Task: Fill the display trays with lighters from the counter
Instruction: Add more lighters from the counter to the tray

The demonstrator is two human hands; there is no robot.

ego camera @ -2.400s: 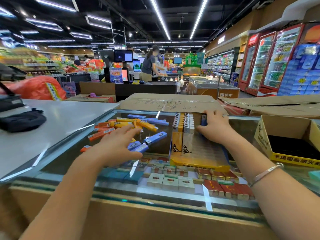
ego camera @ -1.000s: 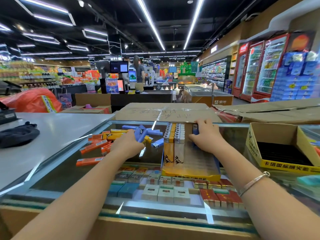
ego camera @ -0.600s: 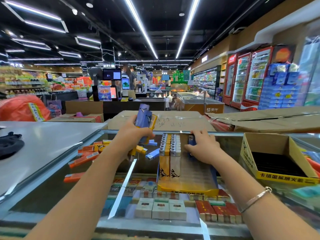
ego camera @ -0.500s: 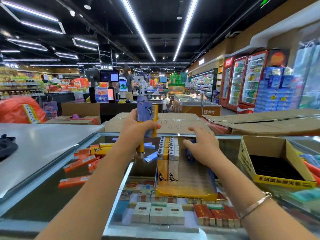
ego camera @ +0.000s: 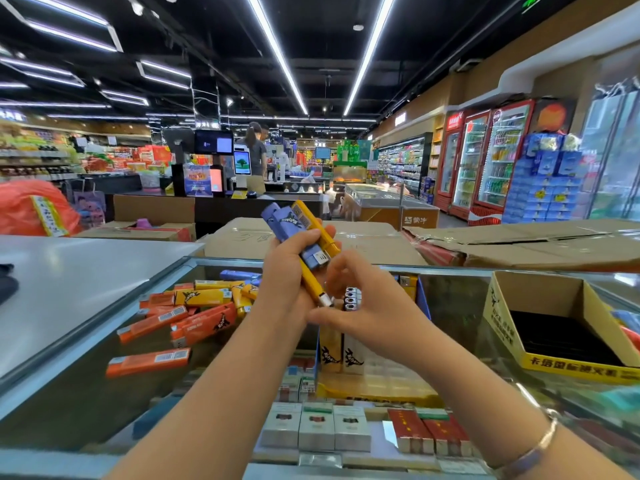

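Note:
My left hand (ego camera: 287, 271) grips a bunch of lighters (ego camera: 294, 230), blue and yellow, held up above the glass counter. My right hand (ego camera: 363, 299) pinches the metal end of a yellow lighter (ego camera: 317, 285) sticking out of that bunch. Under my hands lies the yellow display tray (ego camera: 377, 379) with two rows of lighters standing in its left side. Loose orange, yellow and blue lighters (ego camera: 194, 313) lie scattered on the glass to the left.
An open yellow carton with a dark insert (ego camera: 561, 327) stands on the counter at the right. Cigarette packs (ego camera: 315, 427) show under the glass. A white counter (ego camera: 76, 271) lies left, flattened cardboard boxes (ego camera: 502, 244) behind. A person stands at a distant checkout.
My left hand picked several lighters off the glass and lifted them. My right hand left the tray's far end and came up to the bunch. The view tilted upward.

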